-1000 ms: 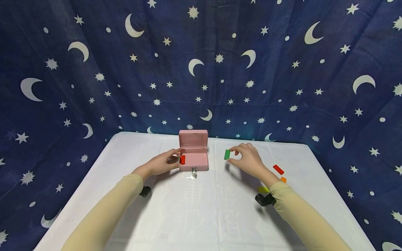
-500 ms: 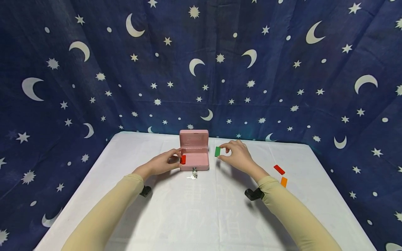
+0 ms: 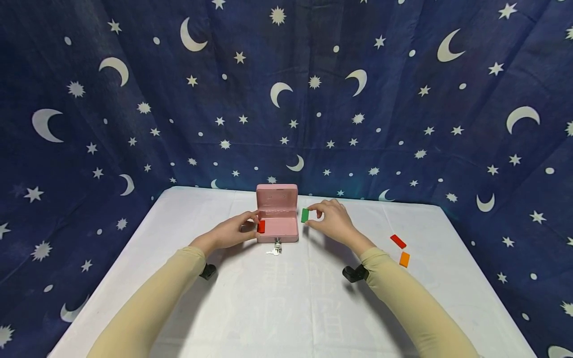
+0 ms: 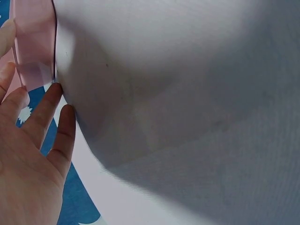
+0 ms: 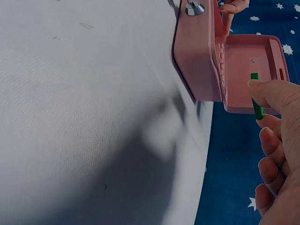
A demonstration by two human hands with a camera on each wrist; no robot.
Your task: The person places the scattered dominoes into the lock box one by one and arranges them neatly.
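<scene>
Right hand (image 3: 333, 221): thumb and forefinger pinch the green tile (image 3: 305, 215), centre frame, just right of the open pink cash box (image 3: 286, 239).
Left hand (image 3: 228, 232): brackets box's left end, beside inner red tile (image 3: 261, 226); grip cannot be told.
Tile risk: a loose pinch could drop it; low carriage could strike the box wall.
Surface: white tablecloth (image 3: 250, 308); outer red tile (image 3: 398, 241), orange tile (image 3: 405, 259) right of centre.
Room: navy star-and-moon curtain (image 3: 233, 109), upper frame.

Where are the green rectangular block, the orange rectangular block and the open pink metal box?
Green rectangular block (image 3: 305, 215): head view, middle of its broad face.
Orange rectangular block (image 3: 405, 259): head view, middle of its top.
Open pink metal box (image 3: 283, 226): head view, bare inside floor.
</scene>
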